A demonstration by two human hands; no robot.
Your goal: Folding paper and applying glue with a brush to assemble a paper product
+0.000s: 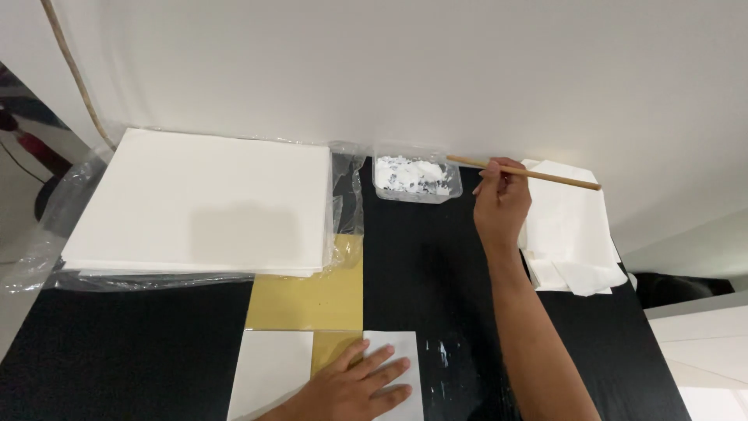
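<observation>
A white stack (pixel 199 203) fills the tabletop's (pixel 125 351) far left corner. The left hand (pixel 354 386) lies spread flat on a sheet (pixel 393 347) at the near edge. The right hand (pixel 501 203) pinches a stick (pixel 523 173) beside the tub (pixel 415 179); tissues (pixel 573 230) lie right.

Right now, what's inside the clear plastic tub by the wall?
The clear tub holds white paste with dark flecks. The wooden stick in the right hand reaches into it; its tip is buried in the paste, and the tub's bottom is covered.
</observation>
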